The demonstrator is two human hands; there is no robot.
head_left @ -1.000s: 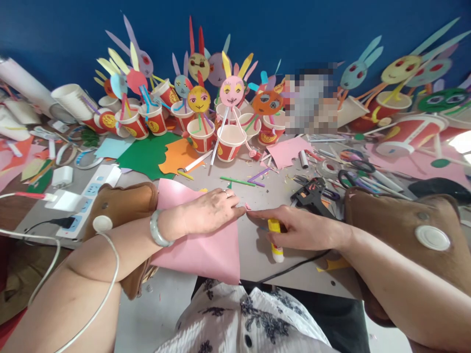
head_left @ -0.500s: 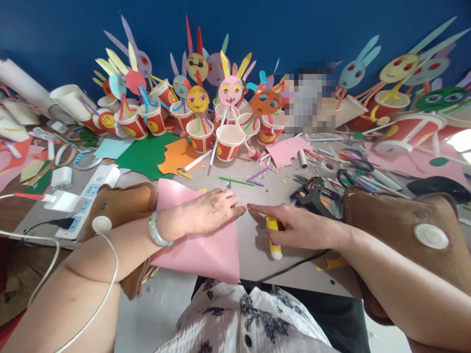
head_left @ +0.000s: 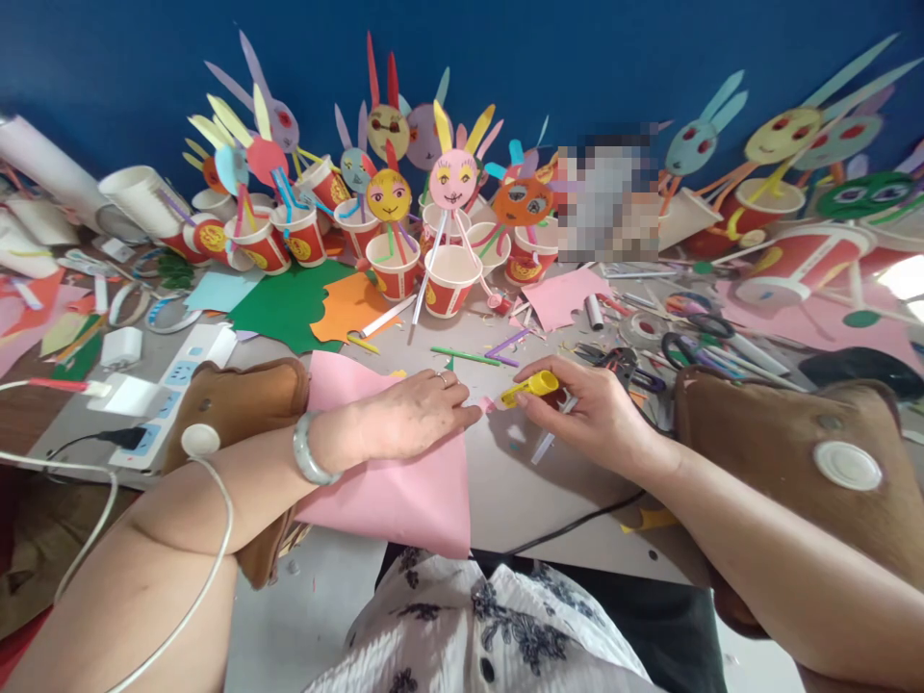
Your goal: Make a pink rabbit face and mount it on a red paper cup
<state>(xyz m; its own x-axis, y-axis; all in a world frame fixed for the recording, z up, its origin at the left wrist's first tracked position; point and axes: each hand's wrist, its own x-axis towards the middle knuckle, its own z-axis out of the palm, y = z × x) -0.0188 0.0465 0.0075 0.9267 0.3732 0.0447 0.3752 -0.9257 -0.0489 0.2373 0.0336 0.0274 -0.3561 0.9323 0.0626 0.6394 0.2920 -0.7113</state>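
My right hand [head_left: 596,414] grips a yellow glue stick [head_left: 530,389], tilted with its white tip pointing left and down. That tip touches or nearly touches a small pink paper piece [head_left: 486,404] on the table. My left hand [head_left: 423,416], fingers bent and together, presses the piece's left end with its fingertips. Beneath the left hand and wrist lies a large pink paper sheet [head_left: 411,500]. A translucent whitish stick [head_left: 554,430] shows under my right hand; whether the hand touches it I cannot tell.
Paper cups [head_left: 452,279] with paper animal faces line the back. Green paper [head_left: 281,308] and orange paper [head_left: 350,306] lie before them. A power strip [head_left: 173,385] stands left. Brown cushions [head_left: 780,462] flank my arms. Scissors [head_left: 679,351] and a black cable [head_left: 577,525] are right.
My right hand has raised the glue stick from upright and turned it, bringing its tip left to the small pink piece. The index finger no longer points at that piece. My left hand stays put.
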